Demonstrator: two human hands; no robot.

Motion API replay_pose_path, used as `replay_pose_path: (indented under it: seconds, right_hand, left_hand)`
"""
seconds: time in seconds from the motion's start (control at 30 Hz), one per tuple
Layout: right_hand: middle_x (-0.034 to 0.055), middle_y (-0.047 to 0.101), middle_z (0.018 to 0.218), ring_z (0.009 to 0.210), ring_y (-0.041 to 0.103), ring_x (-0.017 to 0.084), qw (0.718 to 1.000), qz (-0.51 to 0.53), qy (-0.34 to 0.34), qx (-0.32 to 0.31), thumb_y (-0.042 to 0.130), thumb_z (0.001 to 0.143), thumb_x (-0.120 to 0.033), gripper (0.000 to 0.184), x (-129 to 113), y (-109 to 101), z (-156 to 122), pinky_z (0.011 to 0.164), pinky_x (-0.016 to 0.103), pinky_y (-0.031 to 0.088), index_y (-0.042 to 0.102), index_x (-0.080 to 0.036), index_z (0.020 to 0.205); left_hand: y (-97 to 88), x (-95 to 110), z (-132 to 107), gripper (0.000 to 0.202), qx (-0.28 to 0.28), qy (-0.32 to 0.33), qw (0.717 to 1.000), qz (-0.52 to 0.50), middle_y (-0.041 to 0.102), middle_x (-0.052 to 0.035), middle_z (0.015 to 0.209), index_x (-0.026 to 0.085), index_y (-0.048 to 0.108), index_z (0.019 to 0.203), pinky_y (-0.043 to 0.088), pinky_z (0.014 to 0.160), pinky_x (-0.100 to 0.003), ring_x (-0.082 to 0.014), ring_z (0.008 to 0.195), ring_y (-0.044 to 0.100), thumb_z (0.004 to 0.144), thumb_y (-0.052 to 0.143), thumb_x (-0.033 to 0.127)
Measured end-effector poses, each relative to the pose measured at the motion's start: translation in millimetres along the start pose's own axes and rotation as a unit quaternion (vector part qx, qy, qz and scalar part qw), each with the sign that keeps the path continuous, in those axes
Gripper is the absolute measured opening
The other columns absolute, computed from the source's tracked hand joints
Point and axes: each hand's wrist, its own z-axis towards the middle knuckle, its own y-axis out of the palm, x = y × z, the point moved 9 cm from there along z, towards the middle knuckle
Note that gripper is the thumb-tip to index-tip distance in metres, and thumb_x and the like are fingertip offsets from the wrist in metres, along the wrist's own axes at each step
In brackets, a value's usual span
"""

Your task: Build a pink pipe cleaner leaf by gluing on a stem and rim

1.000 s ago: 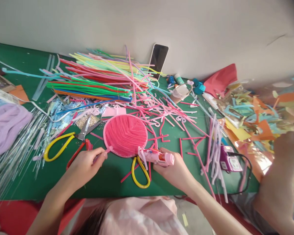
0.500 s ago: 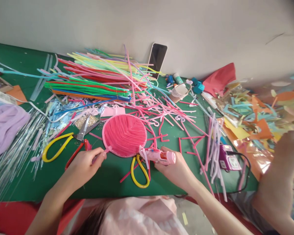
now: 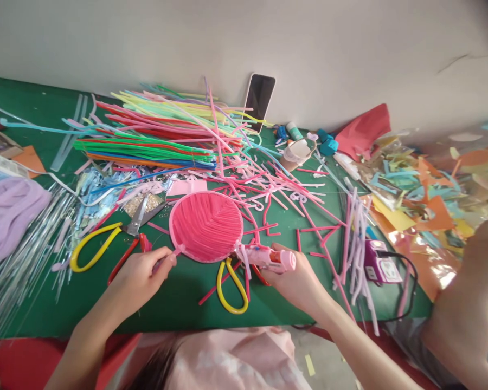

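Note:
A round pink fan [image 3: 206, 226] woven from pipe cleaners lies on the green table [image 3: 179, 303]. My left hand [image 3: 140, 276] pinches its short pink handle at the fan's lower left. My right hand [image 3: 296, 281] is wrapped round a pink hot glue gun [image 3: 266, 256], whose nozzle touches the fan's lower right rim. Yellow-handled scissors [image 3: 230, 284] lie just below the fan, between my two hands.
Long coloured pipe cleaners [image 3: 154, 135] are piled behind the fan, with pink offcuts scattered right. A phone [image 3: 260, 102] leans on the wall. Larger scissors [image 3: 101, 244] lie left. A purple device [image 3: 380, 264] sits right. Another person's hand [image 3: 480, 260] is at the far right.
The glue gun and my right hand have shifted slightly right along the fan's lower rim. My left hand keeps its pinch on the handle.

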Motion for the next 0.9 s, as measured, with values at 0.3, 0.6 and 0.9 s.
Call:
replay_pose_path:
  seconds: [0.3, 0.6, 0.9]
  right_hand:
    - [-0.0077, 0.041, 0.053, 0.05, 0.035, 0.01, 1.0, -0.004, 0.004, 0.008, 0.057, 0.067, -0.024, 0.021, -0.6, -4.2, 1.1, 0.046, 0.022, 0.028, 0.036, -0.023, 0.063]
    - [-0.0075, 0.044, 0.053, 0.049, 0.036, 0.01, 1.0, 0.009, 0.012, 0.015, 0.055, 0.066, -0.023, 0.017, 1.1, -5.1, 3.9, 0.045, 0.022, 0.029, 0.039, -0.024, 0.063]
    - [-0.0079, 0.044, 0.052, 0.047, 0.038, 0.011, 0.999, 0.007, 0.026, 0.025, 0.055, 0.066, -0.024, 0.016, 7.6, -7.1, 5.0, 0.043, 0.023, 0.029, 0.039, -0.024, 0.065]
  left_hand:
    - [-1.0, 0.8, -1.1, 0.037, 0.005, 0.006, 1.0, -0.006, 0.056, 0.0043, 0.051, 0.022, 0.058, 0.073, 0.031, 0.048, -0.025, -0.0125, 0.043, 0.047, 0.092, 0.039, 0.047]
    - [-2.1, 3.3, -1.1, 0.038, 0.006, -0.001, 1.0, -0.026, 0.056, 0.0039, 0.053, 0.022, 0.056, 0.07, 0.033, 0.049, -0.024, -0.0127, 0.045, 0.049, 0.091, 0.04, 0.049]
    - [-0.9, 1.4, -1.2, 0.038, 0.0, -0.004, 1.0, -0.027, 0.055, 0.0042, 0.053, 0.022, 0.055, 0.071, 0.032, 0.05, -0.025, -0.0133, 0.046, 0.049, 0.091, 0.039, 0.05]
